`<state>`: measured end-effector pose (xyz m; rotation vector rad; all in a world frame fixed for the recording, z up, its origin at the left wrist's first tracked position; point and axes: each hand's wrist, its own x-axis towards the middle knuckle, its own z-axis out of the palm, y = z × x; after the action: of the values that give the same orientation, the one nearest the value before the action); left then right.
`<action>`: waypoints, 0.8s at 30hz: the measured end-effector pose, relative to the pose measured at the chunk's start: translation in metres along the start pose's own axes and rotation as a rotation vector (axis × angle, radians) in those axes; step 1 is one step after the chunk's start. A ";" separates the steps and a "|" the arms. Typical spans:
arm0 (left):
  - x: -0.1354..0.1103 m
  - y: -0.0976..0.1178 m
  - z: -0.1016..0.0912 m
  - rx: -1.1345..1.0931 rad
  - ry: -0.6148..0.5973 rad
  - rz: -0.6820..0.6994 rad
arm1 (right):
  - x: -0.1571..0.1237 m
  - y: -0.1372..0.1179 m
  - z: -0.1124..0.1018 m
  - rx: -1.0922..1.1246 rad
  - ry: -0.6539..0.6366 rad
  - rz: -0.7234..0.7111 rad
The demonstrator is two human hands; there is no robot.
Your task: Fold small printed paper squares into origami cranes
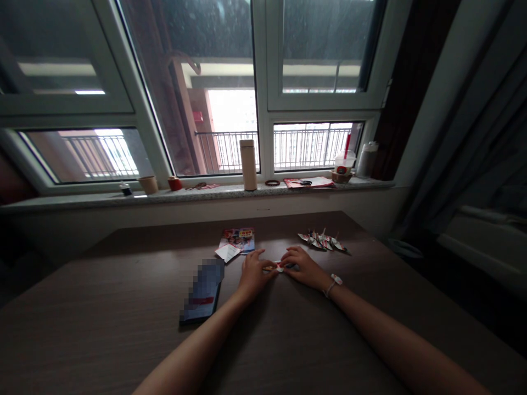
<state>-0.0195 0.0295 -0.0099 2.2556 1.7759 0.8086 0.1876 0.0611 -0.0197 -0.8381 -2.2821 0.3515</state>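
"what are the fingers doing?"

"the left hand (254, 274) and right hand (303, 267) each seem to pinch an end of a small folded paper (280, 267), just below the middle of the frame."

"how will it handle?"

"likely light, thin, easily creased; best held by its edges."

"what's around?"

"folded pieces (324, 240) right of centre, a booklet (242, 240) and white sheet (228, 252) left of centre. the phone (206, 299), lower left, could crowd the left forearm."

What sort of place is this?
Probably a room in a home, perhaps an apartment: a brown table below a window, a windowsill holding a tall flask and a drink cup, and a balcony-like railing outside.
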 end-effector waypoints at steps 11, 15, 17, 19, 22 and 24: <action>0.002 -0.003 0.002 -0.038 0.018 0.003 | 0.000 -0.009 -0.002 -0.074 0.005 0.034; 0.002 0.000 0.000 -0.029 0.020 0.003 | 0.000 -0.006 -0.001 -0.091 0.008 0.054; 0.002 0.000 -0.001 -0.033 0.026 -0.006 | 0.000 -0.005 0.002 -0.094 0.015 0.093; 0.003 0.001 -0.001 -0.040 0.028 -0.017 | 0.000 -0.004 0.004 -0.092 0.016 0.140; 0.005 0.001 0.000 -0.047 0.023 -0.038 | 0.001 -0.005 0.006 -0.099 0.006 0.182; 0.006 0.002 0.002 -0.043 0.022 -0.050 | 0.002 -0.007 0.008 -0.118 0.007 0.198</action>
<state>-0.0163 0.0348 -0.0088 2.1749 1.7990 0.8569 0.1784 0.0569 -0.0214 -1.1276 -2.2361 0.3031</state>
